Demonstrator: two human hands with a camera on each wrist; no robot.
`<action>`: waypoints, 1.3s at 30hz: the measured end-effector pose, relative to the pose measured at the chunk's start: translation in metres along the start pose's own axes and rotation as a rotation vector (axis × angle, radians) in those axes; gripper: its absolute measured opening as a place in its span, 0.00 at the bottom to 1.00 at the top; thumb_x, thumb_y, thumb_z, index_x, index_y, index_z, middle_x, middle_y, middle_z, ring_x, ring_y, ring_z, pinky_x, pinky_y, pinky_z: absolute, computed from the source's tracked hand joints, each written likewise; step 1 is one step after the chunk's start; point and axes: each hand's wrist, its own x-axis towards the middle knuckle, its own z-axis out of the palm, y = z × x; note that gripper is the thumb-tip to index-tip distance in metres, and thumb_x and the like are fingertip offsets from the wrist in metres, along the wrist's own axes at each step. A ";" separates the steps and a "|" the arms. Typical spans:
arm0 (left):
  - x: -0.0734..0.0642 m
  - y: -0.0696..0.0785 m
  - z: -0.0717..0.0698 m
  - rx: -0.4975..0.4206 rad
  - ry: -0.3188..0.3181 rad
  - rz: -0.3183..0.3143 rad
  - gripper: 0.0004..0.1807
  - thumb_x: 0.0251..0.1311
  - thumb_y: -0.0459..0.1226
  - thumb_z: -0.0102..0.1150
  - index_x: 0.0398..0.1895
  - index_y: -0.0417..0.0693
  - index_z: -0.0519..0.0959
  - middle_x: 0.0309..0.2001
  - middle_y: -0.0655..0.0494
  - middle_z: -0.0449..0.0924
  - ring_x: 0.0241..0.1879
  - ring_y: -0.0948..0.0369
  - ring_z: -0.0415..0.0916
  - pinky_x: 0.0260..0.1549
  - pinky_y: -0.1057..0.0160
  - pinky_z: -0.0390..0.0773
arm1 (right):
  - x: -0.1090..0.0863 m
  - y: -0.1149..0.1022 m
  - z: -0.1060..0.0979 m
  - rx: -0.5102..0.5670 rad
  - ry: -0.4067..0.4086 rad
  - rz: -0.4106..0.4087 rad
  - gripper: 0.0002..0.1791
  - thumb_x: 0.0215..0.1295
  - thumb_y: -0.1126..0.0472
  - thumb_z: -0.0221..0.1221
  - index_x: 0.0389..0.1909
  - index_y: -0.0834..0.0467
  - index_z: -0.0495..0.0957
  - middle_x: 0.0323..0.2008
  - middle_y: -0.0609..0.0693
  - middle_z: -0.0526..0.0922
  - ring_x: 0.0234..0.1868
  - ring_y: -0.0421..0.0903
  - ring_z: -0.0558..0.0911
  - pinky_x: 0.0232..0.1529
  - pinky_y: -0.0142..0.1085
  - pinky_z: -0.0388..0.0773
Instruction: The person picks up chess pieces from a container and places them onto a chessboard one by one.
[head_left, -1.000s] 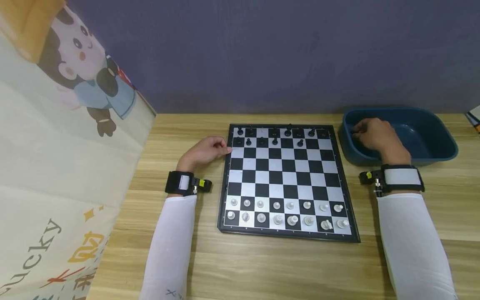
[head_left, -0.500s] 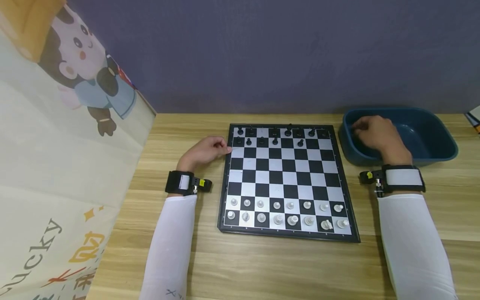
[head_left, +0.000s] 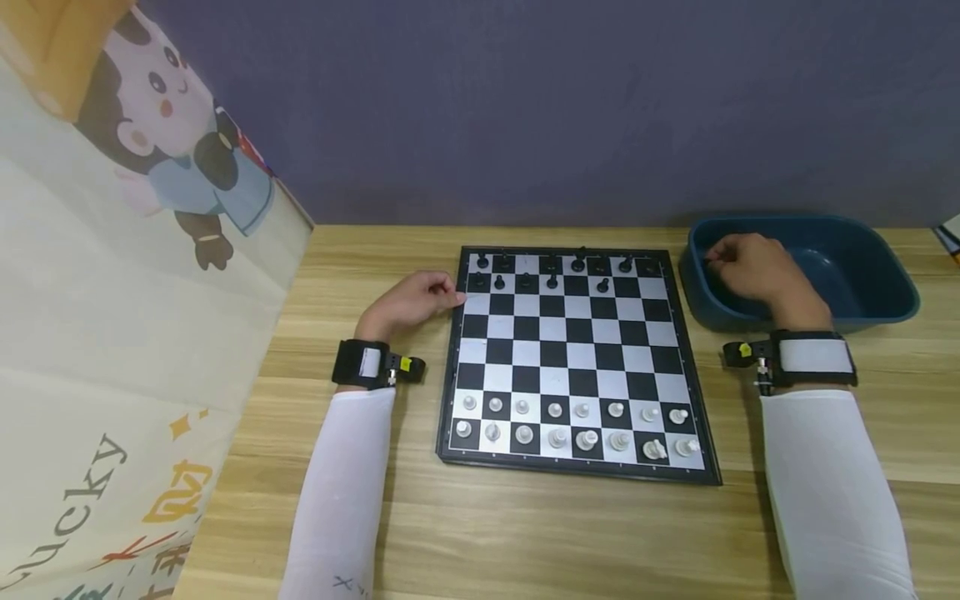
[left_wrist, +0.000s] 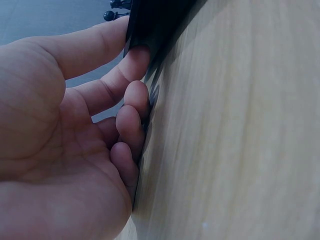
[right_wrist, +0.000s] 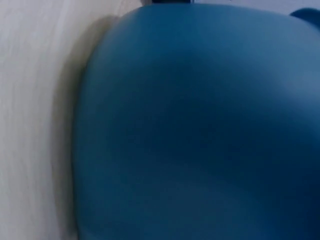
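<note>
My left hand (head_left: 412, 302) pinches the left edge of the magnetic chessboard (head_left: 552, 354), the thumb on top and the index finger against its side, as the left wrist view shows. My right hand (head_left: 757, 268) reaches into the left end of a blue plastic basin (head_left: 900, 292), fingers bent down. A small dark chess piece (head_left: 707, 262) shows at its fingertips, low against the basin wall. Black pieces (head_left: 578, 263) stand along the board's far rows, with gaps among the front ones. White pieces (head_left: 587, 439) fill the two near rows.
The board lies on a wood-grain table (head_left: 570, 533), with the basin close at its right. A dark blue wall (head_left: 525, 108) rises behind. A printed cartoon curtain (head_left: 150, 317) hangs along the left.
My right hand shifts slightly to the right within the basin, its fingertips drawn together after a blur of movement. The left hand keeps its place on the board's edge.
</note>
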 end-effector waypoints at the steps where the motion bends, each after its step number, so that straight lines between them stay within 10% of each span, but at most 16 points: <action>1: 0.000 0.000 0.000 0.000 0.000 0.001 0.13 0.73 0.47 0.58 0.39 0.48 0.77 0.36 0.53 0.75 0.39 0.54 0.71 0.46 0.56 0.73 | 0.000 0.000 0.000 0.003 0.002 -0.002 0.22 0.80 0.57 0.44 0.60 0.70 0.73 0.57 0.75 0.76 0.51 0.67 0.74 0.52 0.66 0.69; 39: -0.002 0.003 0.000 0.010 0.003 0.001 0.13 0.73 0.47 0.58 0.37 0.48 0.77 0.36 0.53 0.75 0.39 0.54 0.71 0.46 0.56 0.72 | -0.009 -0.023 -0.014 0.092 0.446 -0.002 0.15 0.68 0.55 0.57 0.41 0.64 0.80 0.34 0.64 0.81 0.31 0.52 0.73 0.35 0.44 0.62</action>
